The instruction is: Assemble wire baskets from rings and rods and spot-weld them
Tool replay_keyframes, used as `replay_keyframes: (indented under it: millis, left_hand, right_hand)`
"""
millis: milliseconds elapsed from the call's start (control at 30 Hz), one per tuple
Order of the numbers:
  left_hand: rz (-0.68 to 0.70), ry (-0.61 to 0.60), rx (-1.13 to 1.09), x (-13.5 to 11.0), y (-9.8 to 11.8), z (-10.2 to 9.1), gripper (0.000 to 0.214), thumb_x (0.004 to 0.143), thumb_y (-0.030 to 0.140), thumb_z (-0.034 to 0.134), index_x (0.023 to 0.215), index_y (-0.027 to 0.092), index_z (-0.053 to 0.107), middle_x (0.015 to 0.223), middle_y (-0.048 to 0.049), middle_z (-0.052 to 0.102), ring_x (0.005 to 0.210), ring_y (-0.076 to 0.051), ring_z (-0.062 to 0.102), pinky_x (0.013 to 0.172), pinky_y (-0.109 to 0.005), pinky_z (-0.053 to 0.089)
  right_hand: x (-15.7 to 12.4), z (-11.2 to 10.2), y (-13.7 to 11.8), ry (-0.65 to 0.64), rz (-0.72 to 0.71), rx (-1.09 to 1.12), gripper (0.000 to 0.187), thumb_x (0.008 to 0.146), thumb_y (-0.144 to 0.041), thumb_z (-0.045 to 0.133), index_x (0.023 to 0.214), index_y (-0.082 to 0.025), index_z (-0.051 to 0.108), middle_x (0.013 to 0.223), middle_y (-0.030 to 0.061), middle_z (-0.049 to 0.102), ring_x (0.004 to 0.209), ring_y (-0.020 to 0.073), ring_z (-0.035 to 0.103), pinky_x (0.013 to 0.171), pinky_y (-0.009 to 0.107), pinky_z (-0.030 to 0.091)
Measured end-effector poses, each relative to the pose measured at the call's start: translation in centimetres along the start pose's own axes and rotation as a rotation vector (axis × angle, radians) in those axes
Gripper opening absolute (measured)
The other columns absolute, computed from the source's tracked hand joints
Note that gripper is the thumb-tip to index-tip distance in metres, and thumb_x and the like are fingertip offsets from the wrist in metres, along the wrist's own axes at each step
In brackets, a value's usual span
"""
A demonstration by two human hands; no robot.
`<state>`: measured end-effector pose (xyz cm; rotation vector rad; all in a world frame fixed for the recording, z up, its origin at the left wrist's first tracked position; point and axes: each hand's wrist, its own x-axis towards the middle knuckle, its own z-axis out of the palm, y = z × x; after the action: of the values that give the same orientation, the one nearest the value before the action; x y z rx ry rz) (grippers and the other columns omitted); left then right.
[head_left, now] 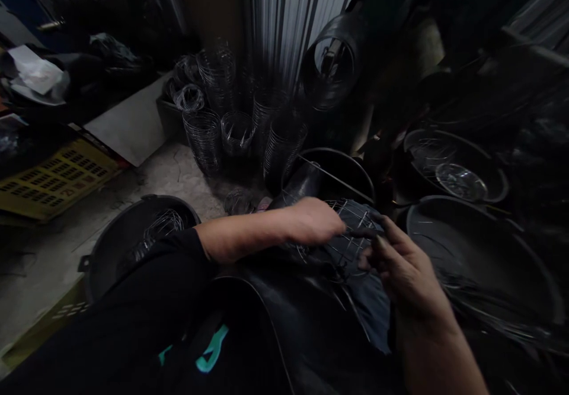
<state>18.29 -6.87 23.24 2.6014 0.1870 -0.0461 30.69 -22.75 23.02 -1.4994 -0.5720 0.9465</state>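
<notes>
A round wire mesh cage (351, 229) rests on a dark cloth (368, 300) over my lap. My left hand (315, 220) reaches across from the left and lies on the cage's near side, fingers curled over the wires. My right hand (400, 265) comes in from the lower right, its fingers pinched at the cage's right edge. What the fingertips hold is too dark to make out.
Black tubs ring me: one at the left (111, 247) with wire pieces, one behind the cage (338, 170), a large one at the right (484, 253), another (453, 164) with a glass bowl. Stacks of wire rings (235, 128) stand behind. A yellow crate (48, 182) lies at left.
</notes>
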Motion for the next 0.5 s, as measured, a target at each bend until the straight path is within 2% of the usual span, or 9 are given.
replay_keyframes:
  millis: [67, 167, 233, 267, 367, 400, 433, 500]
  left_hand:
    - [0.070, -0.136, 0.051, 0.2, 1.8, 0.3, 0.017, 0.075, 0.012, 0.058, 0.080, 0.018, 0.073, 0.076, -0.0102, 0.072, 0.066, -0.020, 0.062, 0.055, -0.028, 0.040]
    - [0.185, -0.141, -0.078, -0.7, 2.1, -0.1, 0.032, 0.075, 0.010, 0.060, 0.103, 0.022, 0.070, 0.095, -0.0089, 0.073, 0.082, -0.021, 0.065, 0.065, -0.028, 0.046]
    - [0.244, -0.023, -0.254, -1.8, 0.9, -0.8, 0.048, 0.076, 0.009, 0.062, 0.122, 0.025, 0.062, 0.115, -0.0064, 0.069, 0.101, -0.019, 0.063, 0.085, -0.027, 0.048]
    - [0.241, 0.080, -0.346, -2.2, 0.2, -1.1, 0.051, 0.078, 0.010, 0.061, 0.127, 0.024, 0.058, 0.123, -0.0059, 0.066, 0.110, -0.018, 0.060, 0.094, -0.027, 0.046]
    - [0.081, 0.434, -0.518, -2.4, -2.1, -1.6, 0.048, 0.085, 0.017, 0.059, 0.132, 0.017, 0.054, 0.134, -0.0080, 0.058, 0.124, -0.016, 0.052, 0.108, -0.027, 0.037]
    - [0.022, 0.506, -0.542, -2.0, -2.7, -1.6, 0.048, 0.084, 0.019, 0.060, 0.132, 0.016, 0.054, 0.135, -0.0091, 0.058, 0.125, -0.017, 0.051, 0.109, -0.028, 0.036]
    - [-0.017, 0.535, -0.573, -1.5, -3.2, -1.6, 0.050, 0.083, 0.021, 0.063, 0.132, 0.016, 0.054, 0.134, -0.0097, 0.058, 0.125, -0.018, 0.051, 0.109, -0.030, 0.037]
    - [-0.029, 0.465, -0.707, -0.4, -3.8, -1.4, 0.054, 0.080, 0.021, 0.066, 0.132, 0.017, 0.054, 0.129, -0.0090, 0.061, 0.119, -0.019, 0.055, 0.106, -0.032, 0.040]
  right_hand:
    - [-0.1, 1.7, 0.2, 0.065, -0.043, 0.091, 0.055, 0.065, -0.038, 0.081, 0.113, -0.019, 0.062, 0.064, -0.0031, 0.061, 0.043, 0.0084, 0.049, 0.044, 0.021, 0.042]
    - [-0.2, 1.7, 0.5, 0.187, -0.028, 0.138, 0.046, 0.060, -0.032, 0.083, 0.100, -0.016, 0.066, 0.065, -0.0009, 0.062, 0.042, 0.0070, 0.047, 0.038, 0.018, 0.038]
    - [-0.3, 0.6, 0.6, 0.224, 0.021, 0.152, 0.045, 0.057, -0.030, 0.083, 0.097, -0.016, 0.067, 0.061, -0.0009, 0.061, 0.043, 0.0077, 0.048, 0.037, 0.017, 0.036]
    - [-0.3, -0.1, 0.7, 0.226, 0.041, 0.157, 0.044, 0.056, -0.029, 0.083, 0.096, -0.016, 0.067, 0.061, -0.0007, 0.061, 0.043, 0.0077, 0.048, 0.036, 0.016, 0.035]
    - [-0.3, -1.6, 0.6, 0.173, 0.095, 0.156, 0.042, 0.056, -0.028, 0.080, 0.095, -0.017, 0.068, 0.060, 0.0006, 0.062, 0.040, 0.0065, 0.044, 0.034, 0.014, 0.030]
    - [-0.2, -1.8, 0.5, 0.147, 0.116, 0.154, 0.042, 0.056, -0.028, 0.079, 0.095, -0.017, 0.068, 0.059, 0.0007, 0.062, 0.038, 0.0059, 0.042, 0.034, 0.014, 0.029]
    - [-0.1, -1.9, 0.3, 0.124, 0.135, 0.153, 0.042, 0.055, -0.028, 0.079, 0.094, -0.017, 0.068, 0.057, 0.0005, 0.061, 0.036, 0.0052, 0.040, 0.034, 0.015, 0.028]
    - [0.2, -1.7, -0.1, 0.073, 0.179, 0.152, 0.043, 0.054, -0.029, 0.079, 0.094, -0.017, 0.067, 0.053, -0.0006, 0.059, 0.034, 0.0050, 0.038, 0.034, 0.015, 0.029]
